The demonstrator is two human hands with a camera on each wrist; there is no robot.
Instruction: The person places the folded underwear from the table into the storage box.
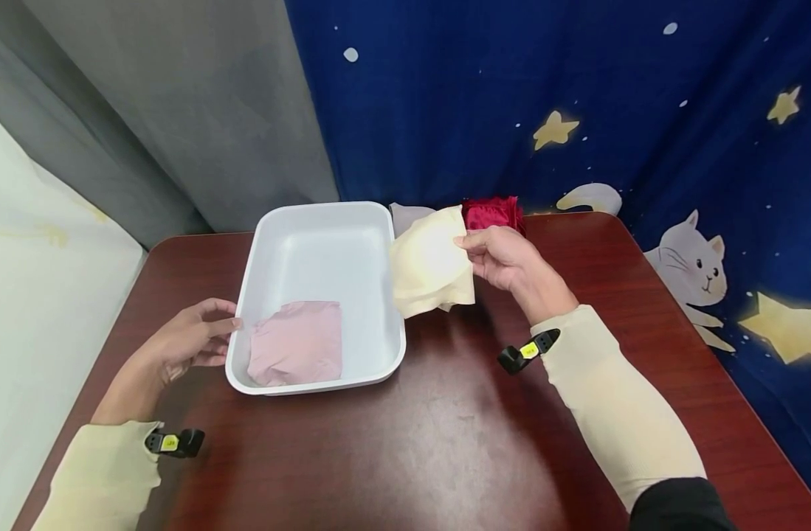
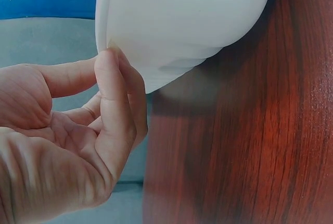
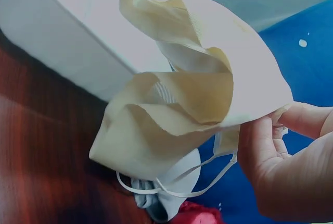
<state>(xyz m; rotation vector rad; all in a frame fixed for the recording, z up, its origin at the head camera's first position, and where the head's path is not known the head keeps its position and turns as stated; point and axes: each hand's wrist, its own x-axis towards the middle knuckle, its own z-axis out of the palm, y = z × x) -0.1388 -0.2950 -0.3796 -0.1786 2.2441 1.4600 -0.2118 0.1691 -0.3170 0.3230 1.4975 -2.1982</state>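
Observation:
My right hand [image 1: 505,257] pinches the edge of a cream folded cloth garment [image 1: 430,262] between thumb and fingers, holding it up beside the right wall of a white plastic tub [image 1: 315,212]. In the right wrist view the garment's [image 3: 244,62] layers fold loosely open, and thin pale straps [image 3: 208,183] hang below it. On the tub's left side, my left hand [image 1: 195,335] pinches the rim with thumb and fingertips. A pink folded garment [image 1: 297,343] lies flat inside the tub, in its near left part.
Behind the cream garment, at the table's back edge, lie a red shiny cloth [image 1: 494,212] and a grey cloth [image 1: 408,216], partly hidden. The brown wooden table [image 1: 438,442] ends at a blue star-patterned curtain [image 1: 458,96] and a grey one [image 1: 199,103].

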